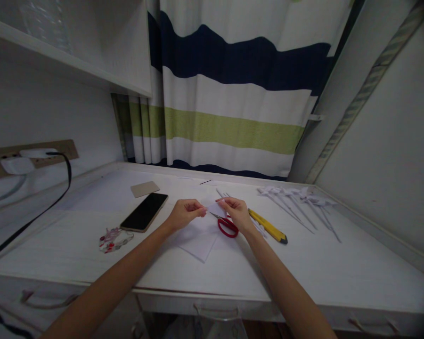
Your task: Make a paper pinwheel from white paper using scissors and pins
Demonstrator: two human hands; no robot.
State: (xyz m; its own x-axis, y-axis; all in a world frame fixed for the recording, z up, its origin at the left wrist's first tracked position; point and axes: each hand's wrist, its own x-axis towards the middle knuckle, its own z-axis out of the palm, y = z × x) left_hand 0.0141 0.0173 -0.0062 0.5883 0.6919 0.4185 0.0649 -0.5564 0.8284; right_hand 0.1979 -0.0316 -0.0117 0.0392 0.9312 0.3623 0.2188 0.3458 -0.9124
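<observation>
A small white paper piece (pixel 215 207) is pinched between the closed fingertips of the left hand (pixel 183 214) and the right hand (pixel 237 212), just above loose white sheets (pixel 201 240) on the desk (pixel 339 268). Red-handled scissors (pixel 227 226) lie under the right hand. At 3 o'clock a yellow utility knife (pixel 268 227) is seen; at 9 o'clock, a dark phone (pixel 144 212).

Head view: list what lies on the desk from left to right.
Red-and-clear trinkets → black phone → left hand → red-handled scissors under the right hand → yellow utility knife → white paper pinwheels on sticks.
</observation>
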